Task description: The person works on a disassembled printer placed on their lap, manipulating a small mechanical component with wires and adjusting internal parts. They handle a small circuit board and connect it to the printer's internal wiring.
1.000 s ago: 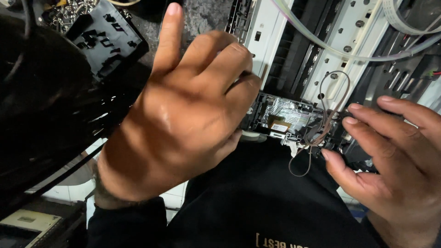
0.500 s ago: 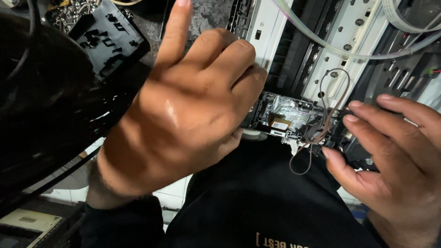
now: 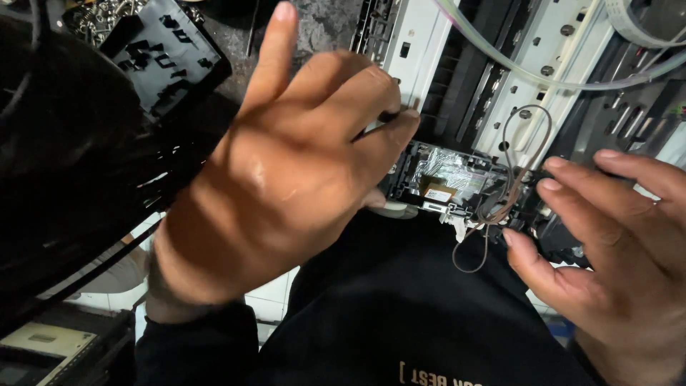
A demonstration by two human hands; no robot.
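Over the opened printer chassis point(image 3: 457, 64), your left hand point(image 3: 286, 171) pinches a small black part above the carriage point(image 3: 446, 182). Your right hand point(image 3: 607, 236), fingers spread and gripping nothing, steadies its right end. You seem mid-refit; the next move likely calls for careful alignment clear of the thin wire loop point(image 3: 500, 207).

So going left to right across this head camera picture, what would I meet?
Black plastic cover at upper left → left hand, index finger up → small black carriage part with a foil patch → thin looped wire → right hand, fingers spread at the part's right end.
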